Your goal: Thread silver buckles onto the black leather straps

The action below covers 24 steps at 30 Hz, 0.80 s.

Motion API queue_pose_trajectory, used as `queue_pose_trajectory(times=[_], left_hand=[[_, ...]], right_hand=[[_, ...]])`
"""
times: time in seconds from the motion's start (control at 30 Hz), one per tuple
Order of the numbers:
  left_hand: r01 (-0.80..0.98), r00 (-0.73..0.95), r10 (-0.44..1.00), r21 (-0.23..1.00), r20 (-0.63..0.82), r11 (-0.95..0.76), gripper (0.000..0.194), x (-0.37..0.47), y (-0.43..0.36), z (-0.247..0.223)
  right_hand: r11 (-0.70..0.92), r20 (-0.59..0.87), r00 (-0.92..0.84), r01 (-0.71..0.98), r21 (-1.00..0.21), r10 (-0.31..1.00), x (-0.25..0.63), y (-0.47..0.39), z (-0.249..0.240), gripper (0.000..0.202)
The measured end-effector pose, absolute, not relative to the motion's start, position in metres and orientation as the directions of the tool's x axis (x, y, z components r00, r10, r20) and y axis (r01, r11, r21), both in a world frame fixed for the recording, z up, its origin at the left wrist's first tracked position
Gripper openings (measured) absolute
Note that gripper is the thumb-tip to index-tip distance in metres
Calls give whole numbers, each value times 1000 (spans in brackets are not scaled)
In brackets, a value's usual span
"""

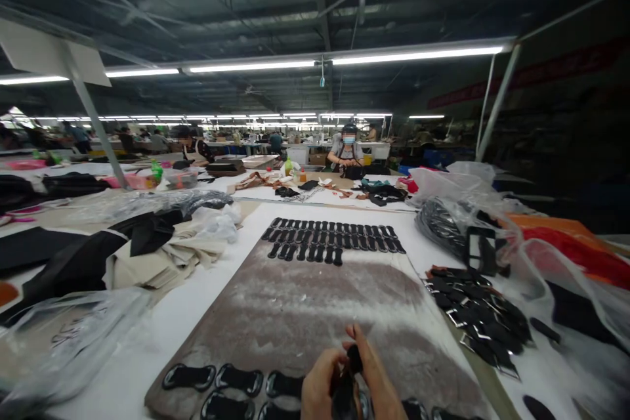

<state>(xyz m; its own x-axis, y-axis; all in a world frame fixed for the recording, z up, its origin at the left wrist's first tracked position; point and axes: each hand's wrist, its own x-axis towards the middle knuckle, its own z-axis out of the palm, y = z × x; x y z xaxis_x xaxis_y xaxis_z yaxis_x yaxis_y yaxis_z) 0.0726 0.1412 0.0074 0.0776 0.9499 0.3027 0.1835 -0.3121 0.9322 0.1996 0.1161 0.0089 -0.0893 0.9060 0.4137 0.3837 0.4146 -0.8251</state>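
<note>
Both hands are together over the near part of a grey-brown board (315,315). Between them is a small black leather-like tab (354,359), partly hidden by the fingers. My left hand (319,386) closes on it from the left, and my right hand (378,380) grips its other side, index finger pointing up. Along the board's near edge, around and below the hands, lie several black bone-shaped tabs (189,377) with shiny rounded ends. Similar tabs (315,236) form tight rows at the far end.
To the right sits a pile of black straps with metal buckles (480,315), beside clear plastic bags (556,289). Cream and black material pieces (162,256) and a plastic bag (73,341) lie to the left. A masked person (347,147) works at the table opposite.
</note>
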Motion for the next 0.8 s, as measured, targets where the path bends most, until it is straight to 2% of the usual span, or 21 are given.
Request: queue_pose_trajectory(times=[0.1,0.17,0.37,0.47,0.6,0.7,0.8], left_hand=[[109,183,927,930,328,-351,20,70,134,19],[97,215,918,928,333,-359,26,69,132,26],[75,222,937,954,269,-291,33,70,136,26],[-67,215,944,968,252,-243,53,73,137,15],[-270,200,971,960,132,-75,76,82,136,4],[-320,256,966,945,18,67,70,88,136,2],[-266,291,956,962,17,64,57,90,139,4]], right_hand=[[396,377,-132,422,-816,917,197,106,25,100],[389,368,-139,453,-802,920,195,103,33,104],[506,512,-133,485,-713,849,203,108,37,78],[543,563,-123,494,-679,817,210,110,35,70],[514,559,-22,427,-744,829,214,111,33,61],[495,554,56,381,-781,831,213,112,31,59],[484,560,116,380,-788,820,212,115,28,60]])
